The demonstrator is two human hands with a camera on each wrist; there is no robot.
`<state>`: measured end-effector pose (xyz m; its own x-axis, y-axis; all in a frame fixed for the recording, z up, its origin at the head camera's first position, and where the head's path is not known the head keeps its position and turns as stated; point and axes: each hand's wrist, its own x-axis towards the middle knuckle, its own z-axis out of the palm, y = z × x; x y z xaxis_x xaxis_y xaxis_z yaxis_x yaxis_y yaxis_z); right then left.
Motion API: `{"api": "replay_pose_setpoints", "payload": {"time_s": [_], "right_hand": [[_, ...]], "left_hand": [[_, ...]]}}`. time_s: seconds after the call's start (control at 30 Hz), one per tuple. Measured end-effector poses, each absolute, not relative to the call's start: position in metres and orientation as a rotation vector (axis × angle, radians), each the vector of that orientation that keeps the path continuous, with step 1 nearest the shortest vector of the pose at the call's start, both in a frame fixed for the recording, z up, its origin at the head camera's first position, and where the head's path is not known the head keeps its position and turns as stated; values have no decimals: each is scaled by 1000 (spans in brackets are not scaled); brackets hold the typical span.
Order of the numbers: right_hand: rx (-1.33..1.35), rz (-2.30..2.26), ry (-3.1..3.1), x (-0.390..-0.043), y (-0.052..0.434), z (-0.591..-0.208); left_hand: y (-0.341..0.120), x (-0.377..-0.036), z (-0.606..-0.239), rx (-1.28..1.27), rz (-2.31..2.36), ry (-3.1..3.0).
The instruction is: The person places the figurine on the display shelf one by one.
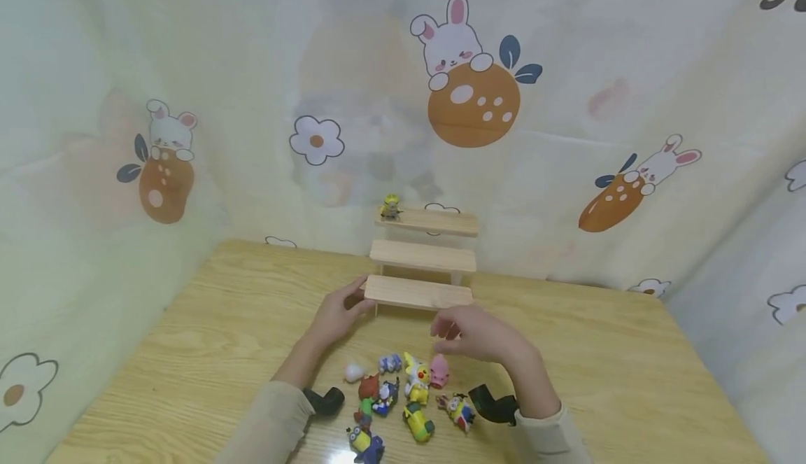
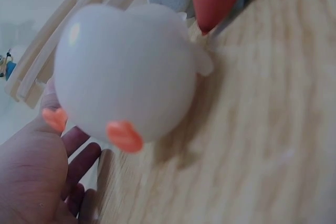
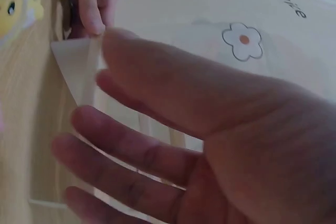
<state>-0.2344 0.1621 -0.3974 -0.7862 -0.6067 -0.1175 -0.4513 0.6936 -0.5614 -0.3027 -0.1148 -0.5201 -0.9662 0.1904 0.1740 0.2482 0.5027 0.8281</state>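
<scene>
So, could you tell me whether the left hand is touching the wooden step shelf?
Touching: in the head view the left hand grips the wooden step shelf at its lowest step's left end.

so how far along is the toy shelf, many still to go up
One yellow figure stands on the top step of the wooden stair shelf; the lower two steps are bare. The left hand holds the bottom step's end, and the right hand hovers empty above the pile. About ten small toys lie on the table.

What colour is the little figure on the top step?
Mostly yellow figure on the top step; head view shows it best.
</scene>
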Motion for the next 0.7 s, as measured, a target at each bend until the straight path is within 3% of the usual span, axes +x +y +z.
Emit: {"api": "replay_pose_setpoints", "payload": {"time_s": [0.3,0.7], "right_hand": [[-803,-678,2530,-225,153,-407],[-500,-290,2598,-205,151,-406]], "left_hand": [[-115,-302,-517,-421,-1489,-2647],[-116,-301,-517,-403,-1498,-2653]]}}
